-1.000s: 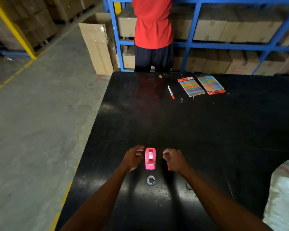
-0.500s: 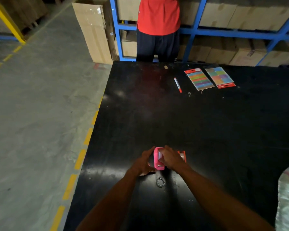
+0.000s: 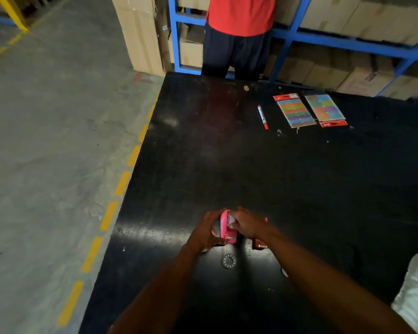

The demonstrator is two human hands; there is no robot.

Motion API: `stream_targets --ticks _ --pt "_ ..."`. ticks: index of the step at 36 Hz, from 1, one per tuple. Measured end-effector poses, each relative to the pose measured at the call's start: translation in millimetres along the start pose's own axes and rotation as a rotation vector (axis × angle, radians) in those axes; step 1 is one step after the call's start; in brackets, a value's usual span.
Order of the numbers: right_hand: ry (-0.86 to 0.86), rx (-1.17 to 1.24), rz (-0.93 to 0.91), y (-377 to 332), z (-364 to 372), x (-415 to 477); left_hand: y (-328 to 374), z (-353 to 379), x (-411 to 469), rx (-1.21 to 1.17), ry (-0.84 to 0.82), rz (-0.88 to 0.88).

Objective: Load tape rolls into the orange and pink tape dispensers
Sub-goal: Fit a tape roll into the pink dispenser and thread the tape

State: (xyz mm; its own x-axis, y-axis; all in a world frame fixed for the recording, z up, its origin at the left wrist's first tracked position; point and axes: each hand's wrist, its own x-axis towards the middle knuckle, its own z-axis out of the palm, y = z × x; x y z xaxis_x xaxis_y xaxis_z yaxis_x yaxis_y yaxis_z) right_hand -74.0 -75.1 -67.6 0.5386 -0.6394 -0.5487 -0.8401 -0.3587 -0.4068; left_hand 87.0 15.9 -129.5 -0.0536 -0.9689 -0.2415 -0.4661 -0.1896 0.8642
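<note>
I stood at a wide black surface [image 3: 299, 189] and looked down at my two bare hands, which met near its front edge. Both were closed around the pink tape dispenser [image 3: 228, 229], a small, bright pink plastic block with a pale patch showing at its top between my fingers and a small metal piece near its lower end. My left hand [image 3: 206, 233] cupped its left side, and my right hand [image 3: 247, 225] gripped its top and right side, fingers curled over it. Whether the dispenser rested on the surface or was lifted slightly, I could not tell. Just right of it, mostly hidden under my right wrist, sat the orange tape dispenser [image 3: 260, 244], only slivers of its colour visible. A small ring-shaped tape roll [image 3: 229, 261] lay flat on the surface just in front of my hands. Far across the surface lay a red marker [image 3: 262, 116] and two packs of coloured sticky notes [image 3: 309, 110]. Beyond them a person in a red shirt [image 3: 239, 15] stood at blue shelving [image 3: 348, 42] stacked with cardboard boxes.
</note>
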Motion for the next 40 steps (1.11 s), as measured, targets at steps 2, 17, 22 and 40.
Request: stream_targets --ticks 2,17,22,40 --pt "0.01 -0.004 -0.017 -0.2 -3.8 -0.5 -2.0 1.9 0.0 -0.004 0.012 -0.015" --pt "0.135 0.059 -0.033 -12.2 -3.3 -27.1 30.3 -3.9 -18.0 -0.241 0.275 -0.071" --pt "0.238 0.084 -0.1 -26.1 -3.6 -36.4 43.4 -2.0 -20.3 -0.383 0.27 -0.158" --pt "0.571 0.287 -0.116 -33.6 3.3 -72.6 78.5 -4.8 -41.6 -0.538 0.39 -0.155"
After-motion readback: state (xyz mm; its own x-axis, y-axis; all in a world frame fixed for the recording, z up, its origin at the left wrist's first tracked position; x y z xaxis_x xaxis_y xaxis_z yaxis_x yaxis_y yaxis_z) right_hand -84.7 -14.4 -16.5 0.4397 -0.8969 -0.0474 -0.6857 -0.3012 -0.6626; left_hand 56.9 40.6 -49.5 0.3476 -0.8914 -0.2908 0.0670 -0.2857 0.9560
